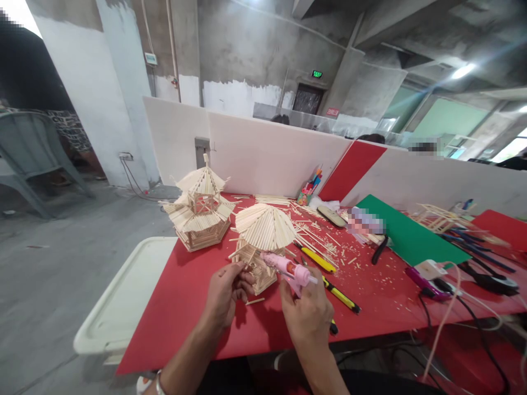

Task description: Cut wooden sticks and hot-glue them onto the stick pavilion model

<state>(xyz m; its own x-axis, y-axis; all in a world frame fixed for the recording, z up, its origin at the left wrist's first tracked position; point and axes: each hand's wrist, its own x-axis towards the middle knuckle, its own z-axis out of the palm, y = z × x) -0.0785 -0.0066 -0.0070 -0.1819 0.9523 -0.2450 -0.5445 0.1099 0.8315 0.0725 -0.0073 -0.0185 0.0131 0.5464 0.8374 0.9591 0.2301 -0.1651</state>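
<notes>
My right hand point(308, 307) is wrapped round a pink glue gun point(286, 266), whose nozzle end points left at the small stick pavilion point(265, 227). This pavilion has a round roof of pale wooden sticks over an open frame. At its left lower side my left hand point(230, 285) has its fingers pressed together against the frame; whether they pinch a stick is too small to tell. A larger two-tiered stick pavilion point(201, 211) stands upright to the left, near the table's back edge. One loose stick point(255, 301) lies just below the small pavilion.
On the red table point(197, 323) lie yellow cutters point(317, 258), scattered sticks, a green mat point(405, 230) and a power strip point(428, 284) with cables at right. A pen cup point(305, 193) stands by the white partition point(272, 137). A pale stool point(127, 291) is at left.
</notes>
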